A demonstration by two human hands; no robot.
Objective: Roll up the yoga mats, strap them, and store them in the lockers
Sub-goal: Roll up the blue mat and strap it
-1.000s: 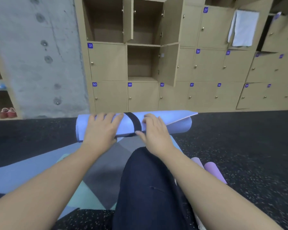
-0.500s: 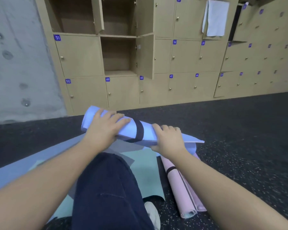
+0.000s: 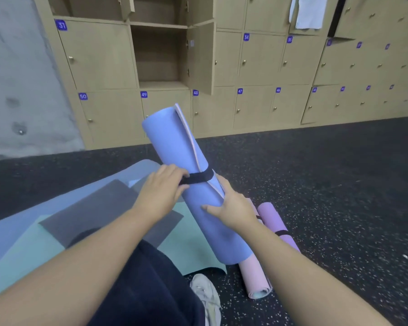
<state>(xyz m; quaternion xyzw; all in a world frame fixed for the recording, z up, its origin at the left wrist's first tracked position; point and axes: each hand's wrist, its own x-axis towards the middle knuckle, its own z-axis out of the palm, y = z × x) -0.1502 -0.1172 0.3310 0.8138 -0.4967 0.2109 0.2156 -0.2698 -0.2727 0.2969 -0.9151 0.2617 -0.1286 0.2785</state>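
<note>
Below open locker [image 3: 159, 55] I see blue mat [image 3: 193, 184] rolled, strap [image 3: 199, 177] on, left hand [image 3: 161, 192] pinching strap, right hand [image 3: 233, 208] gripping roll; stowing + teal mat [image 3: 193, 252] remain.

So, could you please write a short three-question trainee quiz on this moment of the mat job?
1. True or false: the strap is round the blue mat.
2. Which hand touches the strap? A left B right
3. The locker above number 49 is ____.

Key: 1 true; 2 A; 3 open
</note>
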